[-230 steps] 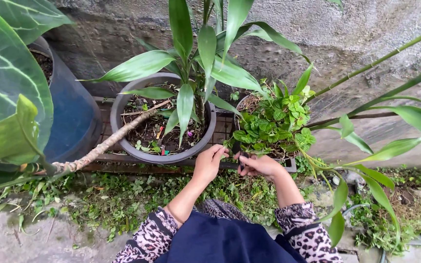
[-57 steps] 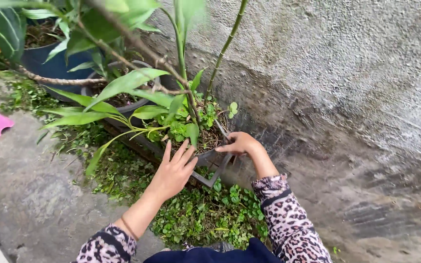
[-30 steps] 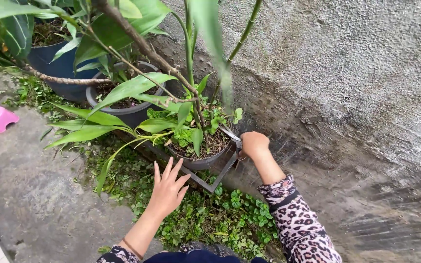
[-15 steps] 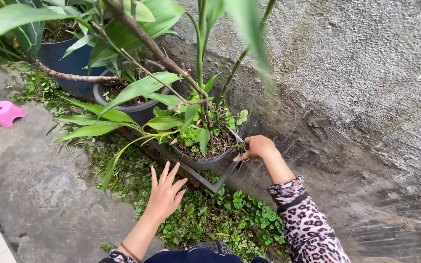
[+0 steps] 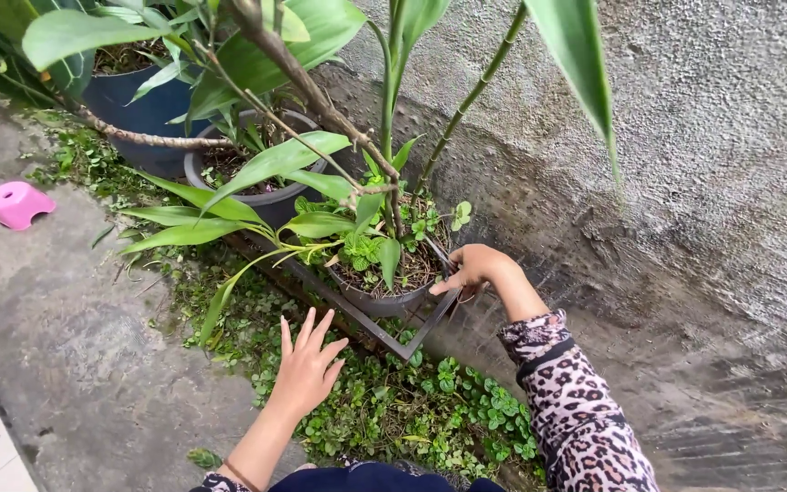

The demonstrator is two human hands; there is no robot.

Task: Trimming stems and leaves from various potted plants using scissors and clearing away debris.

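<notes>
My right hand [image 5: 472,269] rests on the far right rim of a small grey pot [image 5: 384,302] filled with soil and small green leafy plants [image 5: 363,248]. Whether its curled fingers hold anything is hidden. My left hand [image 5: 305,367] hovers open, fingers spread, above the ground weeds in front of the pot, touching nothing. The pot stands in a dark metal frame [image 5: 409,338] against a rough concrete wall [image 5: 685,146]. Both arms wear leopard-print sleeves.
A larger grey pot [image 5: 252,196] and a dark blue pot [image 5: 143,105] with long-leaved plants stand to the left. Thin stems lean against the wall. A pink plastic stool [image 5: 17,202] sits on the concrete floor at left. Low weeds [image 5: 412,410] cover the ground near me.
My view has swung from facing the pots to the right end of the row. My left hand left the small pot's rim and hangs open; my right hand stays at the far rim.
</notes>
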